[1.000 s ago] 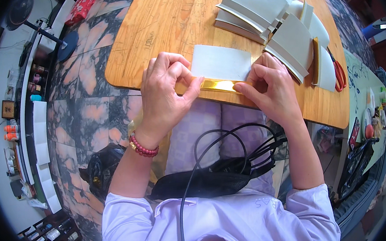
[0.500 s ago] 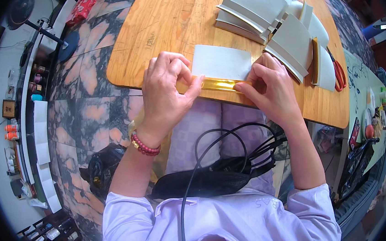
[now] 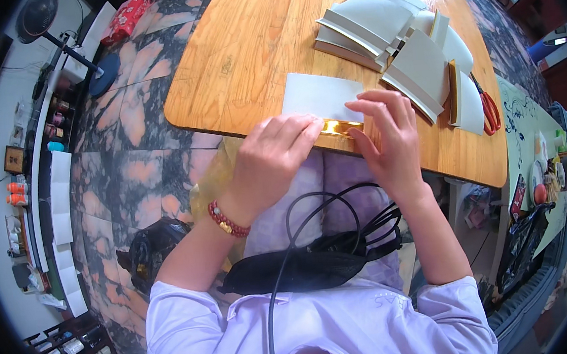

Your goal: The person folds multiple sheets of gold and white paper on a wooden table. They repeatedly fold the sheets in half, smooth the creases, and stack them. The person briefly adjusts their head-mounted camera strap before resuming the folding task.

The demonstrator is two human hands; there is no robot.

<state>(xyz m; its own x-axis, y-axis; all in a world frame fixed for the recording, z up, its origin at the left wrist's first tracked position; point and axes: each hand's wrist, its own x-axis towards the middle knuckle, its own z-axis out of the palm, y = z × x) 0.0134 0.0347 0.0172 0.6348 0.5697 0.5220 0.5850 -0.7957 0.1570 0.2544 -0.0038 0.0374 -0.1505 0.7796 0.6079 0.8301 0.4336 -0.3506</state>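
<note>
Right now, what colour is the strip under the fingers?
Shiny gold strip, seen in the head view.

white card (image 3: 320,95) | flat on table, near edge | gold foil strip (image 3: 337,128) | shiny, along card's near edge

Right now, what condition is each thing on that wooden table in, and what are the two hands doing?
Left hand: fingers pressed on the gold strip at the table's near edge.
Right hand: fingertips down on the white sheet and strip.
Gold strip: flat along the sheet's near edge, partly covered.
White sheet: lying flat.
Folded grey-white cards: stacked, leaning on each other.
Red-handled scissors: lying untouched; whether the blades are closed is hidden.
Wooden table: holding everything.
</note>
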